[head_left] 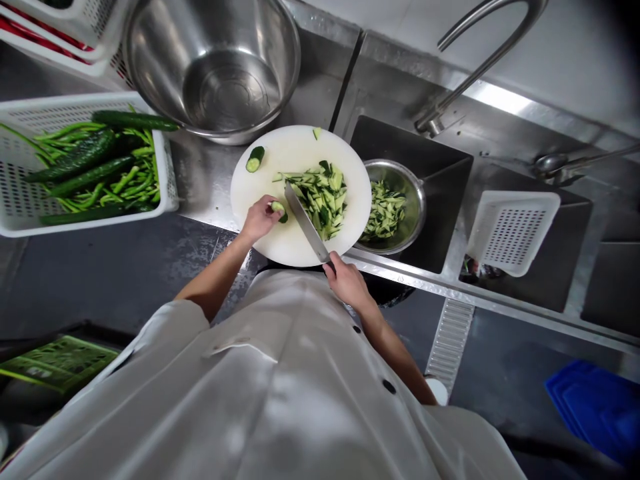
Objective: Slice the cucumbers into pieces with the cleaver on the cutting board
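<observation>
My left hand grips a short cucumber piece at the left part of a round white cutting board. My right hand is closed round the handle of a kitchen knife, whose blade lies slantwise over the board, its tip pointing away from me. Right of the blade is a heap of sliced cucumber. Another cucumber chunk rests near the board's upper left edge, and a small scrap lies at its far side.
A steel bowl with cucumber slices stands in the sink at right. Behind the board is a large steel basin. A white basket at left holds whole cucumbers and green peppers. A faucet arches over the sinks; another white basket sits farther right.
</observation>
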Available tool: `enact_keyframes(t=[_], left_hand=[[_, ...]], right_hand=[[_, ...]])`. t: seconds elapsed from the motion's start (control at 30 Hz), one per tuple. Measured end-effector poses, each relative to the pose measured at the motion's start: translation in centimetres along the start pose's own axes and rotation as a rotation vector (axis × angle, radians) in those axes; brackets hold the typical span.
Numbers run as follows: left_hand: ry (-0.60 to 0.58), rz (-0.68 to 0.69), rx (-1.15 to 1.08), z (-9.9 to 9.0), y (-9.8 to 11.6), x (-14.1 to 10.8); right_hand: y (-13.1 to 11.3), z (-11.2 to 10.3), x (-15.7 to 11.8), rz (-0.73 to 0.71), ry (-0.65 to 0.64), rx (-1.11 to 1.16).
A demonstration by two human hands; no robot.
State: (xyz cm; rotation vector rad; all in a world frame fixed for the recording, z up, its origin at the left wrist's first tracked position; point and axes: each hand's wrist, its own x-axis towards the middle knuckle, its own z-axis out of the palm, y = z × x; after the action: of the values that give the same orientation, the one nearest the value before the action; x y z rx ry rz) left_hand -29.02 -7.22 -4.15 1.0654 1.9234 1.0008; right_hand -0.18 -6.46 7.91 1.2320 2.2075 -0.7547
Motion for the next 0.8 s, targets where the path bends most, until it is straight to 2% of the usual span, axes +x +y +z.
enact_keyframes(t=[0.07, 0.13, 0.17, 0.23, 0.3, 0.33, 0.37, 0.47, 0.53, 0.57, 0.63, 0.73, 0.8], left_hand=[[0.021, 0.068, 0.183, -0.6, 0.4, -0.4], [0.030, 0.209, 0.379, -1.6, 0.8, -0.6], [-0.003, 0.297, 0.450, -2.2, 0.9, -0.6], [-0.155, 0.456, 0.539, -3.1, 0.9, -0.2], [-0.286, 0.540, 0.594, -3.3, 0.6, 0.2], [-0.286, 0.538, 0.613, -3.0, 0.4, 0.2], [-0.237, 0.507, 0.621, -2.6, 0.3, 0.1], [-0.007, 0.340, 0.552, -0.4, -0.1, -1.1], [0.065, 0.291, 0.469, 0.7, -0.3, -2.3], [0.069, 0.317, 0.445, 0.9, -0.5, -2.7], [0.020, 0.453, 0.457, 0.9, -0.9, -3.1], [-0.141, 0.666, 0.540, 0.3, -1.4, -2.6], [-0.207, 0.694, 0.573, -0.1, -1.5, -1.9]], right_hand=[[0.1, 0.0, 0.0, 0.004, 0.002, -0.006], [0.2, 0.0, 0.0, 0.006, 0.003, -0.011], [0.2, 0.0, 0.0, 0.004, 0.001, -0.012], [0.2, 0.0, 0.0, -0.003, 0.001, -0.013], [0.2, 0.0, -0.1, -0.008, 0.008, -0.016], [0.2, -0.1, -0.1, -0.007, 0.011, -0.019], [0.2, -0.2, -0.1, -0.005, 0.013, -0.023], [0.0, -0.4, -0.2, 0.003, 0.002, -0.026], [-0.2, -0.6, -0.4, 0.006, -0.009, -0.026], [-0.4, -0.7, -0.6, 0.008, -0.015, -0.027], [-0.6, -0.7, -0.9, 0.010, -0.026, -0.034], [-1.1, -0.2, -0.9, -0.002, -0.031, -0.043], [-1.2, 0.1, -0.6, -0.026, -0.030, -0.047]])
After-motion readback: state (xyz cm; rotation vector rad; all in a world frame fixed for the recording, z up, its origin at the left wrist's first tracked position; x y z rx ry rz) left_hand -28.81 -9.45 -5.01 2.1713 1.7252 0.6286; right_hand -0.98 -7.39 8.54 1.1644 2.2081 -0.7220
